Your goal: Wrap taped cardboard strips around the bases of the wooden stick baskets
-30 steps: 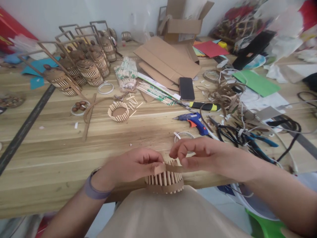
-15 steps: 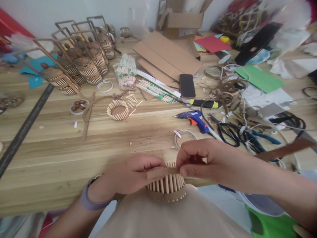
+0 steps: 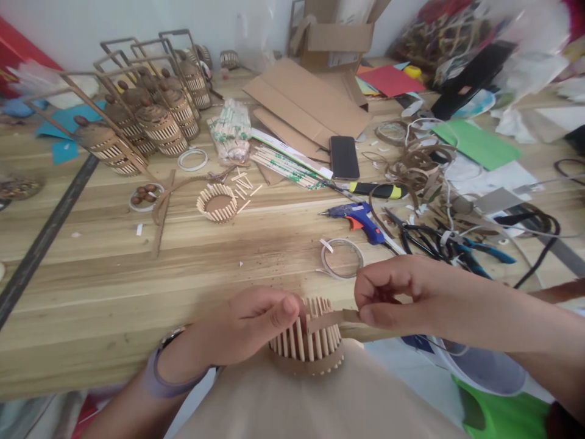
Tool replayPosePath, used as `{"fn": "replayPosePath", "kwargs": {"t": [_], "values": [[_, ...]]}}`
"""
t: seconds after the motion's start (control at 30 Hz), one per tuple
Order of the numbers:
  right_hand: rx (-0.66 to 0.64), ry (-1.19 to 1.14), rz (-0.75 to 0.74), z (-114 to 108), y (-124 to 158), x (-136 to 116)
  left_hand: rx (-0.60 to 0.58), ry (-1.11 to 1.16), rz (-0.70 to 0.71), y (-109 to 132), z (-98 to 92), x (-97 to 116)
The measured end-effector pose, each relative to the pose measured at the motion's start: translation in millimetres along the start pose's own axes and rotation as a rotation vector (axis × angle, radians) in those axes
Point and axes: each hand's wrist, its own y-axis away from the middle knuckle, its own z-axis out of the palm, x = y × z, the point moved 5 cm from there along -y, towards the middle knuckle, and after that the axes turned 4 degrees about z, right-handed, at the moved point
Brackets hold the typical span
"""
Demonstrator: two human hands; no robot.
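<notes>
Low in front of me is a round lantern body [image 3: 326, 347] made of short wooden sticks with a brown cardboard band at its bottom. My left hand [image 3: 249, 323] holds it from the left, fingers curled behind the sticks and thumb raised. Between thumb and fingers of my right hand [image 3: 395, 296] is a brown cardboard strip [image 3: 336, 318]. The strip's free end lies in front of the upper sticks; whether it touches them I cannot tell. Just beyond my right hand lies a roll of double-sided tape [image 3: 324, 262].
A blue glue gun [image 3: 361, 219], a yellow-black cutter [image 3: 379, 190], a phone [image 3: 344, 157] and pliers [image 3: 489, 250] lie right of centre. Further left are a stick ring [image 3: 217, 204], a dish of brown beads [image 3: 145, 196] and several finished lanterns [image 3: 159, 128].
My right hand has moved right with the strip, drawing its end rightward from under my left thumb. The left thumb has lifted, while the lantern body has stayed nearly in place.
</notes>
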Motion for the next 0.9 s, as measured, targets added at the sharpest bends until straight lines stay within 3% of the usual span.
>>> {"fn": "replayPosePath", "kwargs": {"t": [0.07,0.23,0.6,0.9], "values": [[0.007,0.039,0.013,0.3,0.6,1.7,-0.047,0.058,-0.007,-0.9,2.4,0.2],[0.012,0.089,0.026,1.3,1.1,2.4,-0.039,0.160,-0.039,-2.1,4.6,2.6],[-0.005,0.110,-0.016,2.9,0.5,1.6,-0.006,0.057,-0.076,0.7,8.3,3.0],[0.107,0.328,-0.143,2.7,1.6,-5.3,-0.006,-0.045,0.001,1.1,8.6,8.8]]}}
